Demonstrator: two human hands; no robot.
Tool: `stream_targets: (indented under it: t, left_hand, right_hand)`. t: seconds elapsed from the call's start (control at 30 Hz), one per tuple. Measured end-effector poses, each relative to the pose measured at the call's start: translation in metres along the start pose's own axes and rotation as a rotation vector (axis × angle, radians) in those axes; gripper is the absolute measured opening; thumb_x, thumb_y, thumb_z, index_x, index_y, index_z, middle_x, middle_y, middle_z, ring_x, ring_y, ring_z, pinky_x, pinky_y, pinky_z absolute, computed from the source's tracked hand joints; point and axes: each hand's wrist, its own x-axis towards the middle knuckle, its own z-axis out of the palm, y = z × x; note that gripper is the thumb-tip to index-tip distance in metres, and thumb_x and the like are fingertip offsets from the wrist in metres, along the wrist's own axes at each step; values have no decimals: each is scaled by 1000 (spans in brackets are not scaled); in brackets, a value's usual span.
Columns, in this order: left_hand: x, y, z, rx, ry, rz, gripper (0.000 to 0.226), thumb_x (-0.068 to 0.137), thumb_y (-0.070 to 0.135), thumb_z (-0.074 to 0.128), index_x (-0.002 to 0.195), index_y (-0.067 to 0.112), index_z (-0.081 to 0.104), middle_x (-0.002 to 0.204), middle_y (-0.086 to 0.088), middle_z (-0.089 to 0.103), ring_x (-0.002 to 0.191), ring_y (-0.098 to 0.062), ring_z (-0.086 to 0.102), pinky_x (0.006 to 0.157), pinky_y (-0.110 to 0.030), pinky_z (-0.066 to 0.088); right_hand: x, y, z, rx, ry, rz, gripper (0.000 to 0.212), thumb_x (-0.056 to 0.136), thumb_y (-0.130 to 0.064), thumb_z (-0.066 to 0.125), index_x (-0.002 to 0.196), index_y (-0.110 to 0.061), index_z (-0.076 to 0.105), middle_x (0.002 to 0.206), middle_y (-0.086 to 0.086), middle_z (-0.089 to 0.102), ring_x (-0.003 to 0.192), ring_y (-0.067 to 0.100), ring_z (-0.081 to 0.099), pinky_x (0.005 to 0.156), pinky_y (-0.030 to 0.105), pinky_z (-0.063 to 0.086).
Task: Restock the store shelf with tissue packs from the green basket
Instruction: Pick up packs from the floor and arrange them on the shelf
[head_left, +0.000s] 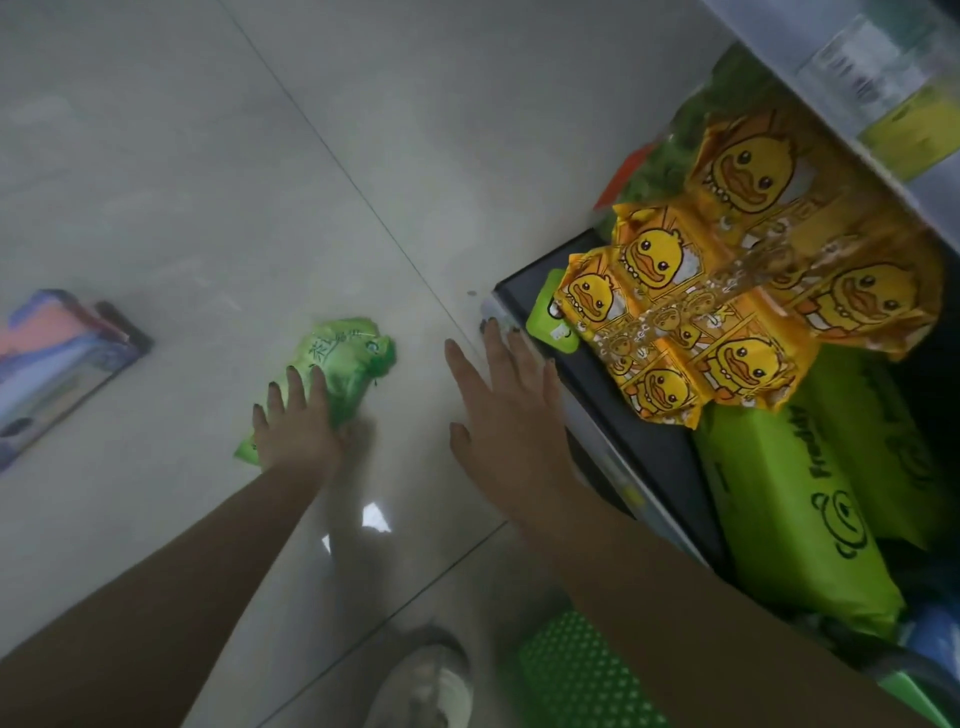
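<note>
A person's left hand (298, 431) grips a light green tissue pack (337, 379), fingers curled over it, above the pale tiled floor (208, 182). The right hand (506, 410) is spread wide and empty near the front edge of the bottom shelf (623, 441), beside yellow duck-print packs (691, 322) and large green packs (795, 509). The green basket (576, 675) sits below. Ideally, the pack is carried level and slid into a shelf gap.

A brand beginning "Fresh" is printed on the large green packs (800, 499) at the shelf's right end; other print is illegible.
</note>
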Motion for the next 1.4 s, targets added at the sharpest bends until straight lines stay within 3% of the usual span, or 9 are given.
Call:
stream_targets:
  t: [0.33,0.43,0.57,0.7,0.83,1.03,1.17,1.3,1.4]
  left_hand:
    - [38,-18,42,-73,-14,-190,117,71,64,65,148,7,-3,155,-21,1,138,-43,17,112,-50,21]
    - [41,-15,47,-67,51,-197,125,62,59,76,147,9,0,150,-26,14,129,-45,30,106,-51,28]
    - [38,-11,44,-119,129,-190,126,55,52,80,146,8,6,125,-29,38,112,-43,41,96,-49,33]
    - [26,-5,34,-193,218,-70,122,54,57,78,146,6,16,122,-30,41,109,-43,41,94,-50,33]
    - [-2,8,2,-307,318,60,115,52,59,58,146,6,19,125,-29,40,111,-44,40,95,-52,31]
    - [-67,17,-71,-410,426,237,111,52,60,52,144,6,21,119,-28,45,108,-45,44,90,-54,38]
    - [-112,20,-129,-451,498,383,111,53,61,52,144,5,21,121,-27,44,110,-42,42,92,-54,36]
    - [-150,18,-186,-463,543,478,112,51,61,54,143,8,20,123,-24,44,112,-38,40,94,-52,35]
    - [-176,15,-215,-466,570,529,111,51,61,54,144,9,21,123,-23,43,114,-37,39,96,-51,35]
  right_hand:
    - [11,-6,33,-35,-150,-87,74,94,-35,46,150,-32,-2,157,5,-17,145,24,-15,115,49,-6]
    - [9,1,30,-46,-167,-123,74,94,-36,46,150,-32,-3,157,4,-16,145,23,-15,114,48,-7]
    - [5,10,23,-63,-174,-104,75,93,-38,47,149,-33,-2,158,4,-13,145,24,-11,116,49,-2]
    - [-1,12,16,-52,-160,-108,75,93,-38,48,150,-33,-1,158,5,-10,145,25,-10,117,49,-1]
    - [-6,11,-1,-52,-122,-94,75,92,-38,48,150,-32,1,159,5,-8,146,24,-9,115,49,-3]
    - [-29,-3,-62,-59,92,-23,79,73,-36,69,144,-23,36,151,14,31,139,35,29,107,59,23]
    - [-61,-13,-121,-9,167,-40,77,86,-37,56,150,-32,13,159,6,4,146,26,2,115,51,2]
    - [-96,-31,-171,31,258,-43,79,84,-39,56,150,-32,12,158,9,6,146,27,3,113,44,-3]
    - [-125,-43,-201,4,335,-38,76,85,-39,54,149,-31,15,158,11,10,145,29,8,115,50,6]
